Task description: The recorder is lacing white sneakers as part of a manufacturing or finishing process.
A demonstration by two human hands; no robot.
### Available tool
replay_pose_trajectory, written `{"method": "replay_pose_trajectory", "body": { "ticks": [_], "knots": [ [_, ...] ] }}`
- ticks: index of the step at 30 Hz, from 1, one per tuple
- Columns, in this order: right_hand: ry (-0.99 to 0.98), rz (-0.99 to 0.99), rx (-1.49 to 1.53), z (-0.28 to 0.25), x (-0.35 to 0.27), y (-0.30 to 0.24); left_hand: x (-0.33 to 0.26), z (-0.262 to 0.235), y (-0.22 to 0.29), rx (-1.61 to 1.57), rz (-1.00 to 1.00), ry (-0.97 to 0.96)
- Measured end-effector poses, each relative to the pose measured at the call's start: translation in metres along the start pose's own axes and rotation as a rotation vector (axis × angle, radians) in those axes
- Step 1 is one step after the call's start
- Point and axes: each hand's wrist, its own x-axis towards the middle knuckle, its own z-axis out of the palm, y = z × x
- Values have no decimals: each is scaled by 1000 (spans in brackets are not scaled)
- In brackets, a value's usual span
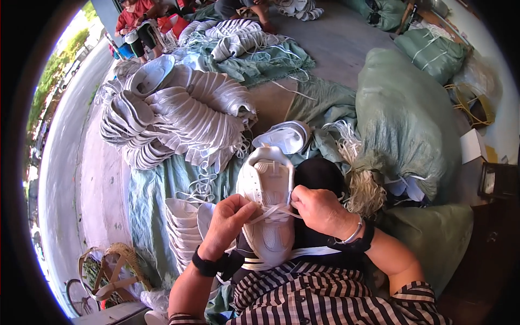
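Note:
A white shoe upper [275, 238] rests on my lap, its toe toward me and its open collar facing away. White shoelace [276, 210] crosses over its lower eyelets. On the left side of the upper, my left hand [230, 219] pinches one part of the lace between thumb and fingers. Across from it, my right hand [320, 210] is closed on the lace at the other eyelet row. The upper rows of eyelets near the collar show no lace. Beyond the collar lies another white shoe upper [284, 136].
Stacked white uppers [184, 111] form a large pile on green sheeting [154, 187], with a smaller stack [179, 225] at my left. A bundle of pale laces [364, 187] hangs beside a big green sack [403, 108]. A person in red [135, 16] sits far left.

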Motion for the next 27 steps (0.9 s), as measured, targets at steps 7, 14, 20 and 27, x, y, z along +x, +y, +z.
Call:
{"method": "replay_pose_trajectory", "body": {
  "ticks": [7,14,20,27],
  "knots": [
    [-84,4,197,-8,2,1,0,9,-5,-132,125,131],
    [-93,-28,116,-9,4,2,7,8,5,1021,651,276],
    [143,-344,-351,-28,19,-6,12,-4,39,1036,632,85],
    [-25,-692,-488,-29,34,-1,25,-15,69,1539,947,-341]
  ]
}}
